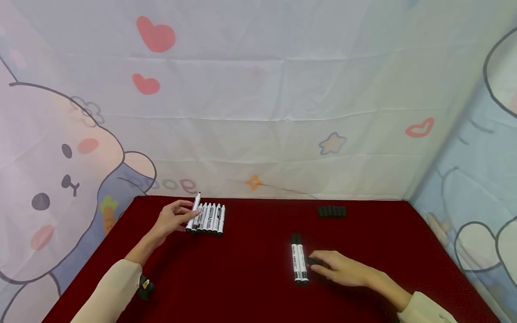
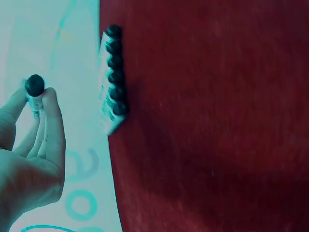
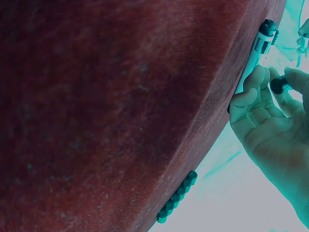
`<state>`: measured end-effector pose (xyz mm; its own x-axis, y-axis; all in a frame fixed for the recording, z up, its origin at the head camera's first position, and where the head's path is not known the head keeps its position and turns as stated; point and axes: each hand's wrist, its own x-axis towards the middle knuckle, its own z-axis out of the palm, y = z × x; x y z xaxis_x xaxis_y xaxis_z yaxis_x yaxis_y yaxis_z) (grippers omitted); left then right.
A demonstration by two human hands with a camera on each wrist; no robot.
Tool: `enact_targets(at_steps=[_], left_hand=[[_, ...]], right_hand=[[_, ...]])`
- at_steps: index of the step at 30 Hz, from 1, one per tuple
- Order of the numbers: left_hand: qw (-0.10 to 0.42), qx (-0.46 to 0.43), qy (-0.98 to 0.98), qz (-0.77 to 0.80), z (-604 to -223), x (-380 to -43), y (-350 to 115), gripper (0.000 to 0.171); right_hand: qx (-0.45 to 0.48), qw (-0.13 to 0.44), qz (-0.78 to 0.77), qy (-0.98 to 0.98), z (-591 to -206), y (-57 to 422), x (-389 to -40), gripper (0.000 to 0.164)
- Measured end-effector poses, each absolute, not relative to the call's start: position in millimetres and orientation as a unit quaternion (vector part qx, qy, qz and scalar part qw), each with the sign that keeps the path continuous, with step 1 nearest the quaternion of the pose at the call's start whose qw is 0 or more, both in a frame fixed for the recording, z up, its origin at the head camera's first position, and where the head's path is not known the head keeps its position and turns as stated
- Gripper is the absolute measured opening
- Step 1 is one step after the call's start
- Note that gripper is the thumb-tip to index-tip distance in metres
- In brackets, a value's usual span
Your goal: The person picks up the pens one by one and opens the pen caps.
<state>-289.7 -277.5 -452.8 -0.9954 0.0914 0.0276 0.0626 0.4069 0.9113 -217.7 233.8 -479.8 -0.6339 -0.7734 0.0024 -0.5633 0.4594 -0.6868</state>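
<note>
Between thumb and fingers my left hand [image 1: 171, 220] pinches a white marker [image 1: 196, 204], its tip bare and pointing up and back. The marker's black end [image 2: 35, 85] faces the left wrist camera. Just right of it, a row of several uncapped white markers [image 1: 212, 218] lies side by side on the cloth. My right hand [image 1: 343, 268] pinches a small black cap [image 3: 280, 85]. Close to its fingertips, two white markers with black caps [image 1: 299, 260] lie parallel on the cloth.
At the back right of the dark red cloth [image 1: 250, 296] sits a row of several black caps [image 1: 332, 211]. Behind the table hangs a printed fabric backdrop [image 1: 282, 134]. A small dark object [image 1: 146, 287] shows by the left sleeve.
</note>
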Motion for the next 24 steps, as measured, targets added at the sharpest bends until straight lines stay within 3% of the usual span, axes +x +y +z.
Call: enact_targets(at_steps=[6, 15, 24], left_hand=[[-0.005, 0.047, 0.861, 0.506, -461.2, -298.5, -287.6, 0.057], [0.012, 0.004, 0.862, 0.507, -482.3, -320.1, -285.6, 0.054], [-0.007, -0.009, 0.878, 0.478, -488.5, -322.7, -283.8, 0.044]], right_hand=[[-0.397, 0.163, -0.341, 0.836, -483.4, 231.2, -219.5, 0.028], [-0.393, 0.127, -0.297, 0.861, -483.9, 240.1, -215.6, 0.037], [-0.387, 0.156, -0.328, 0.848, -484.5, 238.3, -216.0, 0.034]])
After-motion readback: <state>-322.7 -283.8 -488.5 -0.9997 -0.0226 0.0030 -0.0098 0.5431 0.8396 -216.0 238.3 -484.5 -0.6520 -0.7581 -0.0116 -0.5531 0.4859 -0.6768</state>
